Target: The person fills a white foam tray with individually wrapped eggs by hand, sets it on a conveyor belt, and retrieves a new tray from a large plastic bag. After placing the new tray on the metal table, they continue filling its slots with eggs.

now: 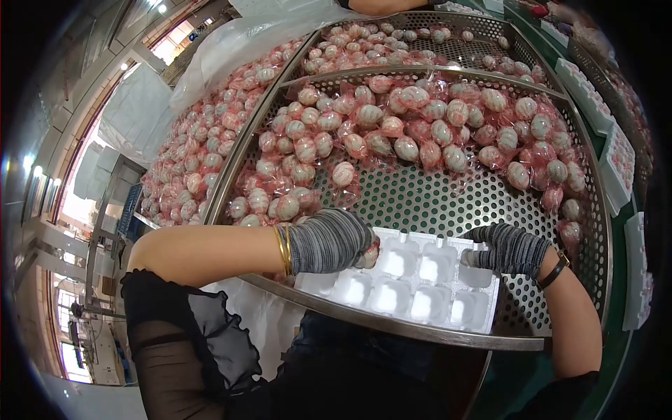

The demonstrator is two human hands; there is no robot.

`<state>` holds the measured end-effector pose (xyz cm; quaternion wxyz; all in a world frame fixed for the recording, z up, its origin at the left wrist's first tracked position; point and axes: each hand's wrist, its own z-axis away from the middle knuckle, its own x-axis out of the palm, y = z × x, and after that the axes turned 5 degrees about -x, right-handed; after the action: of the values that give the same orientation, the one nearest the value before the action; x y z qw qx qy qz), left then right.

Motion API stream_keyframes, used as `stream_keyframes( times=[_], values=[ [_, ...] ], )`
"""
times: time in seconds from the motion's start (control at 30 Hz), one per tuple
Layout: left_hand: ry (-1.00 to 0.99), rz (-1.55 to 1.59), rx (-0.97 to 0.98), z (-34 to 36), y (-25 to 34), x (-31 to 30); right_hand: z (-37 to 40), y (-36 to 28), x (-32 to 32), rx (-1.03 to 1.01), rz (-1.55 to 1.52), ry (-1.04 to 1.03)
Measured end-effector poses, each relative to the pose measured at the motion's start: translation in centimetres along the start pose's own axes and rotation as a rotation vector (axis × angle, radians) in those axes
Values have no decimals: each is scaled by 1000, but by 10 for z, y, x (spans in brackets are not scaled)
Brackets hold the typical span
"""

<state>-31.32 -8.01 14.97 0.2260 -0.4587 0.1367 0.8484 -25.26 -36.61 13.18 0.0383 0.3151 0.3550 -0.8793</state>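
Observation:
A white foam tray [392,297] with square hollows lies at the front of a perforated metal bin [420,199]. My left hand [330,241], in a grey striped glove, is closed round a wrapped egg [368,256] over the tray's left part. At the tray's right back corner, my right hand [509,250], gloved alike, has its fingers pressed on the foam edge. Eggs in clear and red wrapping [406,148] are heaped behind the hands, and one wrapped egg [343,174] sits a little apart from the heap.
A metal divider [413,68] separates a second bin section with more wrapped eggs [350,50]. More eggs [210,150] are piled at left beside plastic sheeting [217,59]. Filled white trays [617,159] line the green surface at right. Another person's arm [381,6] shows at the top.

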Motion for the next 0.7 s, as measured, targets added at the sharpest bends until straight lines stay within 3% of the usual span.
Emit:
stream_keyframes(
  times=[0.07, 0.13, 0.2, 0.27, 0.33, 0.43, 0.47, 0.57, 0.6, 0.7],
  values=[
    [31, -29, -3, 4, 1, -2, -2, 3, 0, -62, 21, 15],
    [7, 134, 56, -3, -21, 10, -4, 12, 5, -123, 5, 62],
    [-332, 345, -296, -15, -25, -26, -2, 6, 2, -71, 36, 28],
    [332, 1054, -360, -30, -82, 16, 0, 3, 0, -43, 66, 13],
    [565, 652, -440, -51, -126, 33, 0, 4, 0, -28, 98, 19],
    [722, 313, -482, -84, -159, 72, -5, 7, 1, -12, 113, 10],
    [504, 603, -429, -89, -162, 67, -5, 7, 1, -12, 115, 10],
    [238, 952, -575, -85, -137, 49, -7, 12, 3, -7, 74, -9],
    [161, 1178, -391, -84, -138, 58, -7, 13, 3, -12, 85, -6],
    [375, 1409, -129, -67, -129, 50, -7, 15, 4, -35, 100, 13]
  ],
)
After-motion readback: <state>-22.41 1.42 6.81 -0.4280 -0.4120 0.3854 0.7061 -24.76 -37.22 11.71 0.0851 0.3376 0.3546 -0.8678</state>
